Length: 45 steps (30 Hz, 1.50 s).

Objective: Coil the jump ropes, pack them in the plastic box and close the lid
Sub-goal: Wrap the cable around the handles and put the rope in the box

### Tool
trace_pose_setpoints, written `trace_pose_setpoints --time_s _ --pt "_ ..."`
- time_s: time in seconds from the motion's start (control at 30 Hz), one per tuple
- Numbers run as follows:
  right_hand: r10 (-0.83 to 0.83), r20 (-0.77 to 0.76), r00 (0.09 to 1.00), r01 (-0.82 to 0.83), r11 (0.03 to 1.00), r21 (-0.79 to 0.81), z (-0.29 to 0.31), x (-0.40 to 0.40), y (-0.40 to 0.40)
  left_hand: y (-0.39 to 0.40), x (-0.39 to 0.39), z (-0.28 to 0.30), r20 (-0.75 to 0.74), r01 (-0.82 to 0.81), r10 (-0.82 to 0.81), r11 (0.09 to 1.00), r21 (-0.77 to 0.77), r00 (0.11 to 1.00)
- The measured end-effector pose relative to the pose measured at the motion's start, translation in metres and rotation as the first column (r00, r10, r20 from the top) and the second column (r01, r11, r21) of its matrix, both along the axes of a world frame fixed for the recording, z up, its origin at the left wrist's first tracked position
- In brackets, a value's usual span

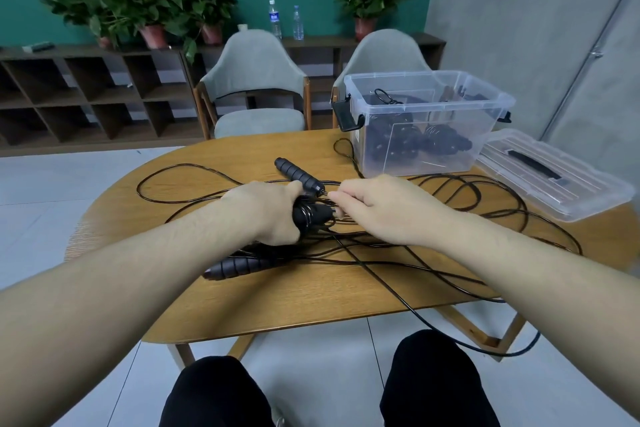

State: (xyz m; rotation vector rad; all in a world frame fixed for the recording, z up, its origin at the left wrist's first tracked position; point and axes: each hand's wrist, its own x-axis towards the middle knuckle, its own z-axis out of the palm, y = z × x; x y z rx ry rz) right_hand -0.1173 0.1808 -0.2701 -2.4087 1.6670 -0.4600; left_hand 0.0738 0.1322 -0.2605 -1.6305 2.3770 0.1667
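- Nearest, loose black cord trails off the counter edge; it could snag.
- Left hand grips a handle bundle; right hand pinches cord, which may tangle.
- Farther, the open plastic box holds coiled ropes; lid beside it.

Table: ropes, box, lid.

- The table is made of wood with a visible grain and a matt finish.
- The box and the lid are made of clear, glossy plastic.
- The cord is seen as thin, black and slightly shiny.
- The handles are ribbed and matt black.
- The chairs are covered with grey cloth on wooden frames.
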Motion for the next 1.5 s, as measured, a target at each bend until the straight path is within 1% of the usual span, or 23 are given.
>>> trace_pose_setpoints --time_s 0.1,0.17,0.23,0.3,0.33,0.37,0.4,0.57,0.63,0.7,0.8,0.9,1.0,1.03,1.07,1.1,1.17,1.2,1.27,1.33,1.37,1.43,1.5 --pt "-0.016 0.120 0.993 0.005 0.995 0.099 -0.012 0.001 0.005 -0.007 0.007 -0.006 -0.201 -0.081 0.081 0.997 0.008 0.976" --pt "-0.010 0.233 0.972 -0.020 0.992 0.128 -0.019 0.004 0.009 -0.009 0.007 -0.009 -0.403 -0.125 0.138 0.990 0.058 0.905" --pt "0.002 0.323 0.947 -0.043 0.992 0.119 -0.025 0.005 0.010 -0.008 0.005 -0.011 -0.627 -0.156 0.227 0.974 0.168 0.745" --pt "0.015 0.355 0.935 -0.061 0.991 0.118 -0.030 0.006 0.011 -0.008 0.004 -0.014 -0.774 -0.139 0.323 0.945 0.296 0.545" --pt "0.022 0.362 0.932 -0.072 0.990 0.125 -0.032 0.007 0.013 -0.008 0.004 -0.014 -0.811 -0.109 0.372 0.925 0.363 0.452" --pt "0.030 0.360 0.932 -0.082 0.988 0.129 -0.035 0.007 0.013 -0.007 0.004 -0.015 -0.824 -0.075 0.416 0.904 0.422 0.384" --pt "0.037 0.355 0.934 -0.088 0.988 0.128 -0.037 0.007 0.014 -0.007 0.005 -0.016 -0.824 -0.046 0.451 0.884 0.465 0.342" --pt "0.027 0.375 0.927 -0.076 0.990 0.115 -0.046 0.005 0.014 -0.004 0.001 -0.018 -0.803 0.067 0.543 0.817 0.573 0.246" --pt "0.026 0.382 0.924 -0.082 0.988 0.129 -0.047 0.002 0.013 -0.001 0.003 -0.018 -0.804 0.132 0.548 0.801 0.584 0.229" --pt "0.022 0.409 0.912 -0.096 0.982 0.161 -0.048 -0.002 0.012 0.001 0.007 -0.016 -0.790 0.211 0.571 0.763 0.611 0.222" --pt "0.050 0.393 0.918 -0.131 0.975 0.182 -0.051 -0.008 0.011 0.004 0.011 -0.015 -0.790 0.302 0.567 0.730 0.614 0.235" --pt "0.100 0.371 0.923 -0.175 0.969 0.174 -0.054 -0.010 0.011 0.004 0.010 -0.017 -0.815 0.315 0.524 0.752 0.579 0.247" --pt "0.151 0.243 0.958 -0.195 0.967 0.165 -0.056 -0.012 0.011 0.002 0.014 -0.016 -0.828 0.356 0.477 0.750 0.558 0.295" --pt "0.166 0.194 0.967 -0.197 0.968 0.153 -0.057 -0.014 0.010 0.001 0.018 -0.014 -0.828 0.397 0.454 0.729 0.557 0.328" --pt "0.182 0.151 0.972 -0.203 0.969 0.141 -0.058 -0.018 0.008 0.001 0.021 -0.010 -0.825 0.443 0.415 0.702 0.558 0.383" --pt "0.197 0.105 0.975 -0.210 0.969 0.132 -0.059 -0.022 0.006 0.001 0.025 -0.006 -0.818 0.480 0.354 0.676 0.559 0.454" --pt "0.220 -0.014 0.975 -0.216 0.967 0.137 -0.055 -0.029 0.001 0.003 0.029 0.003 -0.769 0.500 0.209 0.652 0.570 0.605" --pt "0.223 -0.096 0.970 -0.209 0.968 0.136 -0.053 -0.032 -0.002 0.003 0.029 0.008 -0.725 0.490 0.140 0.650 0.581 0.674" --pt "0.220 -0.202 0.954 -0.203 0.974 0.104 -0.048 -0.034 -0.007 0.006 0.027 0.013 -0.622 0.462 0.015 0.655 0.597 0.783" --pt "0.216 -0.242 0.946 -0.199 0.975 0.096 -0.042 -0.032 -0.011 0.009 0.021 0.017 -0.507 0.418 -0.089 0.694 0.586 0.858" --pt "0.212 -0.248 0.945 -0.196 0.977 0.089 -0.041 -0.030 -0.013 0.011 0.017 0.018 -0.438 0.394 -0.144 0.729 0.559 0.887" --pt "0.206 -0.256 0.944 -0.195 0.979 0.065 -0.037 -0.025 -0.015 0.017 0.009 0.022 -0.245 0.361 -0.275 0.815 0.453 0.930" --pt "0.198 -0.249 0.948 -0.189 0.980 0.060 -0.031 -0.022 -0.017 0.023 0.000 0.022 -0.026 0.364 -0.372 0.889 0.278 0.928"
